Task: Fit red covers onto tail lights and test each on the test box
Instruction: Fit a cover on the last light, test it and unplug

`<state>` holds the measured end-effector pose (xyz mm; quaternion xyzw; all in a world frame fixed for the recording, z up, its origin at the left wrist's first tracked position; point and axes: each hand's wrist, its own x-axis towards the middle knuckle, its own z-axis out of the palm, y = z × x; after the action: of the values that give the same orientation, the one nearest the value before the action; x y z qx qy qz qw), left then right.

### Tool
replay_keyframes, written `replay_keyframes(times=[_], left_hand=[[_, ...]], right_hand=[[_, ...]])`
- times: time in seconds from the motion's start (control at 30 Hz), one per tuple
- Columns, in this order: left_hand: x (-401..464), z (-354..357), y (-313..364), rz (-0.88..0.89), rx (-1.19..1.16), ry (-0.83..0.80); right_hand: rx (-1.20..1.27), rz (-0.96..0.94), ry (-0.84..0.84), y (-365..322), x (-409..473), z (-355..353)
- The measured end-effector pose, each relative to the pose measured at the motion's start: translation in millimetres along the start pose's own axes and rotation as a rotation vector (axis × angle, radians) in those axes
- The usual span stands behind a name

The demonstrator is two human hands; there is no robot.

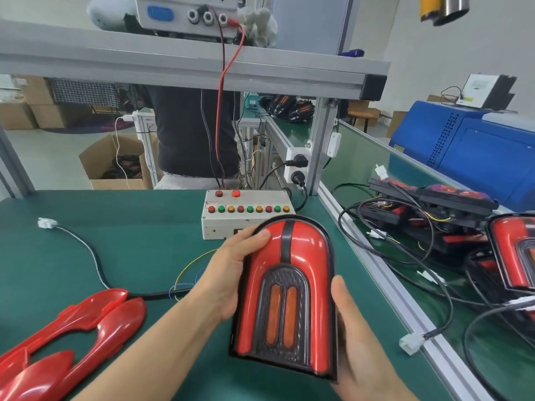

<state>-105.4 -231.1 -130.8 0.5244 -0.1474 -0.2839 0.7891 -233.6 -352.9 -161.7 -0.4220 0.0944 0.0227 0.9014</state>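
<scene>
Both hands, left and right, grasp the arched red-covered black tail light; press evenly around its rim to seat the cover.

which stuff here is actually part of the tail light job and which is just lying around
Part of the job:
- tail light, gripped by the left hand and the right hand
- spare red covers on the mat
- test box with its coloured buttons
- white plug lead
- pile of tail lights on the right

Just lying about:
- blue machine
- cardboard box
- white cloth on the shelf
</scene>
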Motion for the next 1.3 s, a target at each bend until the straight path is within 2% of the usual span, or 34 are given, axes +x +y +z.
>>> replay_keyframes(times=[0.13,0.17,0.2,0.27,0.37,0.47,0.53,0.57,0.67,0.8,0.83,0.87,0.97,1.13,1.17,1.3], left_hand=[[-1.1,1.6,4.9,-0.037,0.053,-0.069],[-5.4,-2.4,4.9,-0.042,-0.014,-0.086],[-5.5,-2.8,6.0,-0.066,-0.078,-0.016],[6.2,1.1,4.3,-0.052,0.056,0.031],[13.6,20.7,11.2,-0.063,0.176,-0.049],[17.4,20.6,8.2,0.006,0.258,-0.118],[12.3,14.1,9.0,0.058,0.383,-0.168],[7.1,5.7,8.2,0.072,0.475,-0.182],[-8.9,-33.5,-0.4,0.088,0.825,-0.260],[-26.6,-76.9,-14.2,0.113,1.492,-0.478],[-30.2,-80.1,-15.8,0.170,1.671,-0.511],[-35.4,-80.3,-14.2,0.260,1.790,-0.475],[-37.3,-80.9,-11.0,0.503,1.992,-0.404],[-36.3,-86.5,-10.6,0.509,1.994,-0.439],[-36.6,-85.1,-10.9,0.447,2.001,-0.452],[-31.7,-81.2,-14.7,0.488,1.916,-0.416]], right_hand=[[0.028,0.006,-0.041,3.4,1.7,0.5],[0.027,0.000,-0.070,4.2,2.6,-0.2],[0.019,-0.006,-0.106,4.5,3.1,-0.4],[0.007,-0.007,-0.183,2.1,3.9,1.4],[-0.022,-0.041,-0.235,-1.0,8.3,5.8],[0.007,-0.201,-0.151,9.6,9.6,14.8],[0.008,-0.176,-0.121,15.1,16.4,15.0],[0.054,-0.165,-0.106,11.8,17.5,16.4],[0.126,-0.288,-0.001,-4.1,21.3,6.2],[0.133,-0.559,0.189,-39.5,25.7,-1.3],[0.153,-0.616,0.205,-48.2,27.5,0.6],[0.181,-0.663,0.218,-56.7,29.1,3.3],[0.203,-0.780,0.240,-80.7,33.5,7.0],[0.268,-0.821,0.242,-99.8,36.2,1.5],[0.260,-0.803,0.237,-98.1,37.1,-1.1],[0.268,-0.645,0.248,-79.8,40.6,-16.0]])
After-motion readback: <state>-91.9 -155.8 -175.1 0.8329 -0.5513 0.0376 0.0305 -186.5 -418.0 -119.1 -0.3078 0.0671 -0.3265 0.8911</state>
